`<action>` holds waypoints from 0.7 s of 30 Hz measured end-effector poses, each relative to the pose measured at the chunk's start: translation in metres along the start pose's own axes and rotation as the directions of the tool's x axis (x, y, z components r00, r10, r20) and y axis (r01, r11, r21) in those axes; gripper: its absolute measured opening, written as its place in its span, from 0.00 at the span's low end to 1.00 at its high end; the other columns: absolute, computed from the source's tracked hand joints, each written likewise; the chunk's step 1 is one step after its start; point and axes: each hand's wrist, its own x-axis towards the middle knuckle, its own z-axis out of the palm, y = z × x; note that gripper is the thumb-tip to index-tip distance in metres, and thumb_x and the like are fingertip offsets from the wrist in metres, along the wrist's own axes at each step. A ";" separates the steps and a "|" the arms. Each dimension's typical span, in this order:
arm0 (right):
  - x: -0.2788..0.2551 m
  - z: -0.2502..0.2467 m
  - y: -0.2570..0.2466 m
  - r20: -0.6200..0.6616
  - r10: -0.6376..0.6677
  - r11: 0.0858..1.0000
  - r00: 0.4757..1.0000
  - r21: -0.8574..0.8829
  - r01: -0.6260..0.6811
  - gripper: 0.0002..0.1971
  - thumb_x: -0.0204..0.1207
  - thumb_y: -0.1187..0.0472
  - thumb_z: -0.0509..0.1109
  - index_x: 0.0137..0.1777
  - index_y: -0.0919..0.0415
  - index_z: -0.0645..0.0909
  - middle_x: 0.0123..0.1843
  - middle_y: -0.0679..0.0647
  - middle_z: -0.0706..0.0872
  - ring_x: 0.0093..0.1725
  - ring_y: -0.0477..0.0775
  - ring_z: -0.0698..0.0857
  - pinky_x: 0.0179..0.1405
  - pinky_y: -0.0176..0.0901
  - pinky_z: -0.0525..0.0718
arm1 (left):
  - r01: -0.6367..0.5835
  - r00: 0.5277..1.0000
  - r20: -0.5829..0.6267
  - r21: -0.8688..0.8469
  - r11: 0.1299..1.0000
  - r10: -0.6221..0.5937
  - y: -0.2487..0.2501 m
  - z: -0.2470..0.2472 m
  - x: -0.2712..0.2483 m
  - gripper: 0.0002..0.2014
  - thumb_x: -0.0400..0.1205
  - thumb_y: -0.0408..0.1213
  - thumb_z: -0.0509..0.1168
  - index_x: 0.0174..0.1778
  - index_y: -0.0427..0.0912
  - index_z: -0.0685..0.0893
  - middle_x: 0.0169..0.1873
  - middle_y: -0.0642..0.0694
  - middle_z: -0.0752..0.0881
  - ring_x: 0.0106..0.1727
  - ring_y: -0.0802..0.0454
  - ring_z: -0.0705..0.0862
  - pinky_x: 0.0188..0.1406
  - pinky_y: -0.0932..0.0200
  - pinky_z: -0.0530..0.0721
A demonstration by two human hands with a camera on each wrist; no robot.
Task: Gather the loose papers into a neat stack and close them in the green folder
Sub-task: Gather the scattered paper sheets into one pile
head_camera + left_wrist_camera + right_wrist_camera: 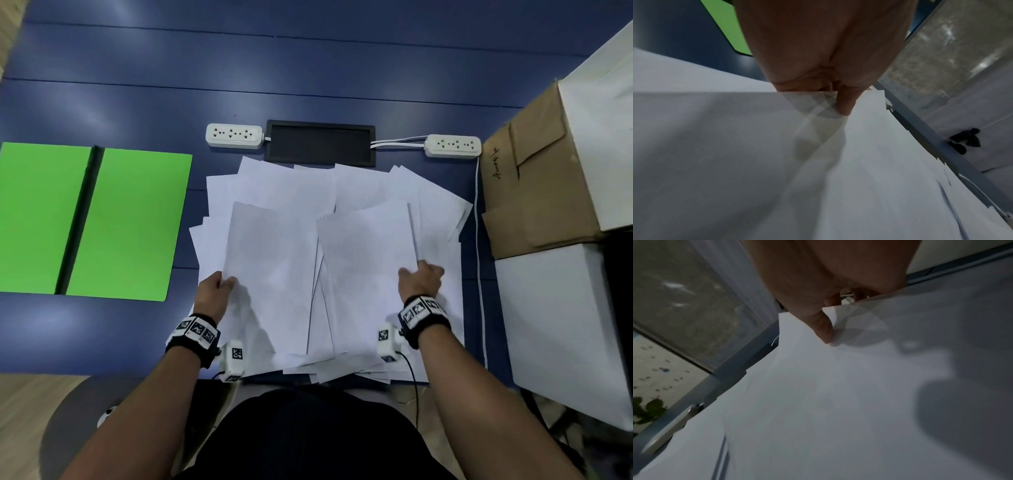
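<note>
Several loose white papers (308,192) lie fanned out on the blue table in front of me. My left hand (215,286) pinches the left edge of a raised sheet (270,270), thumb on top; the left wrist view shows the thumb (845,104) pressing that sheet (735,146). My right hand (421,277) pinches the right edge of another raised sheet (366,267); its thumb (825,331) lies on the paper (818,402). The green folder (130,222) lies open and flat at the left, with nothing in it.
Two white power strips (234,135) (452,145) flank a black cable tray (320,144) behind the papers. A white cord (478,240) runs down the right side. A cardboard box (534,178) and white boxes (565,325) stand at the right. The table's front edge (102,371) is near my body.
</note>
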 end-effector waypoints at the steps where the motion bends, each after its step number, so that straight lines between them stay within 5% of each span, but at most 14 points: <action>1: 0.003 0.003 -0.006 0.007 0.029 0.999 1.000 -0.014 -0.029 0.21 0.80 0.62 0.65 0.72 0.69 0.76 0.76 0.62 0.65 0.70 0.70 0.76 0.67 0.55 0.81 | 0.012 1.000 0.003 0.003 1.000 -0.012 0.000 0.000 -0.001 0.14 0.86 0.37 0.66 0.37 0.33 0.77 0.32 0.40 0.79 0.36 0.47 0.73 0.37 0.52 0.72; 9: 0.014 0.005 -0.022 0.033 0.128 0.972 0.991 -0.204 -0.119 0.22 0.79 0.60 0.64 0.74 0.58 0.74 0.74 0.62 0.72 0.74 0.66 0.71 0.70 0.63 0.70 | 0.051 0.998 -0.027 -0.075 0.996 -0.053 -0.013 0.001 -0.005 0.19 0.87 0.32 0.64 0.29 0.44 0.71 0.26 0.47 0.71 0.33 0.48 0.68 0.32 0.56 0.65; 13: 0.017 -0.001 -0.020 -0.004 0.073 0.997 0.997 0.021 -0.073 0.21 0.77 0.68 0.65 0.70 0.64 0.73 0.68 0.66 0.82 0.62 0.68 0.84 0.56 0.55 0.85 | 0.014 0.997 -0.079 -0.097 0.995 -0.022 -0.012 0.000 -0.006 0.20 0.87 0.33 0.64 0.29 0.44 0.69 0.26 0.47 0.70 0.31 0.48 0.67 0.33 0.54 0.65; 15: 0.016 -0.007 -0.020 -0.014 0.062 0.992 0.998 0.111 -0.060 0.24 0.76 0.71 0.67 0.71 0.61 0.71 0.67 0.64 0.83 0.56 0.66 0.86 0.46 0.47 0.82 | 0.012 0.995 -0.100 -0.112 0.994 -0.024 -0.011 0.000 -0.003 0.19 0.87 0.33 0.65 0.29 0.43 0.71 0.26 0.47 0.72 0.31 0.48 0.68 0.34 0.54 0.67; 17: 0.018 -0.013 -0.018 0.030 0.047 0.989 0.998 0.137 -0.051 0.27 0.76 0.71 0.70 0.75 0.59 0.72 0.67 0.62 0.83 0.58 0.65 0.86 0.47 0.43 0.78 | -0.001 0.992 -0.123 -0.123 0.992 -0.015 -0.010 -0.001 0.001 0.15 0.85 0.38 0.66 0.32 0.39 0.76 0.29 0.44 0.78 0.33 0.47 0.73 0.36 0.53 0.72; 18: 0.018 -0.015 -0.018 0.053 0.021 0.989 0.998 0.146 -0.028 0.24 0.75 0.70 0.71 0.72 0.61 0.76 0.63 0.62 0.86 0.56 0.64 0.86 0.46 0.42 0.78 | -0.011 0.990 -0.140 -0.133 0.991 -0.008 -0.012 -0.002 0.004 0.14 0.83 0.42 0.66 0.36 0.36 0.79 0.32 0.42 0.81 0.34 0.47 0.76 0.38 0.52 0.76; 20: 0.018 -0.019 -0.018 0.096 -0.004 0.988 0.995 0.151 -0.011 0.02 0.76 0.68 0.72 0.47 0.64 0.83 0.43 0.59 0.86 0.45 0.62 0.84 0.39 0.41 0.76 | -0.007 0.988 -0.154 -0.163 0.987 -0.018 -0.015 -0.003 0.009 0.16 0.81 0.46 0.64 0.42 0.34 0.83 0.36 0.40 0.85 0.37 0.46 0.80 0.42 0.50 0.79; 21: 0.018 -0.020 -0.019 0.102 -0.007 0.985 0.995 0.175 -0.011 0.10 0.77 0.67 0.72 0.35 0.61 0.76 0.35 0.54 0.79 0.42 0.59 0.79 0.34 0.40 0.72 | -0.003 0.988 -0.151 -0.170 0.986 -0.023 -0.016 -0.003 0.011 0.16 0.80 0.47 0.64 0.43 0.34 0.83 0.36 0.39 0.85 0.37 0.46 0.80 0.42 0.50 0.79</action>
